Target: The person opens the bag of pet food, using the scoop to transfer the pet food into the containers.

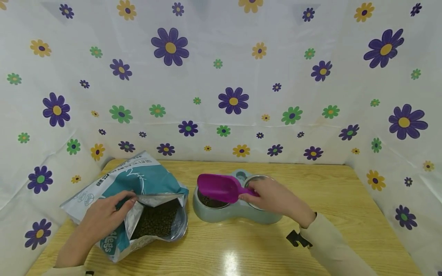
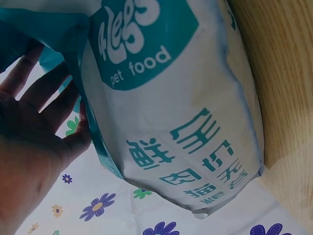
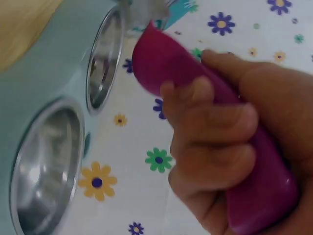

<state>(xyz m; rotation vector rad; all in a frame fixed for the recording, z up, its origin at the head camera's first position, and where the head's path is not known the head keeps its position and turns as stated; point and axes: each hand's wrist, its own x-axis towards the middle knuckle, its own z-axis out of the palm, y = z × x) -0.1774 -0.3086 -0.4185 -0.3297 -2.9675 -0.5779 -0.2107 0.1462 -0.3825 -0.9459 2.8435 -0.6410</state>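
Observation:
My right hand (image 1: pixel 276 195) grips the handle of a magenta scoop (image 1: pixel 219 188), its fingers wrapped round the handle in the right wrist view. The scoop is over the left steel bowl of a pale green double pet feeder (image 1: pixel 238 216); brown kibble (image 1: pixel 210 201) lies in that bowl. Bare metal shows inside the right bowl (image 3: pixel 49 166). On the left, a white and teal pet food bag (image 1: pixel 155 176) lies with its mouth open, brown kibble (image 1: pixel 159 220) inside. My left hand (image 1: pixel 103 214) pinches the upper edge of its mouth between thumb and fingers.
Everything stands on a light wooden table (image 1: pixel 310 245). A white sheet (image 1: pixel 207 80) printed with flowers hangs behind the table and along both sides. A black buckle (image 1: pixel 298 238) hangs by the right sleeve (image 1: pixel 335 245).

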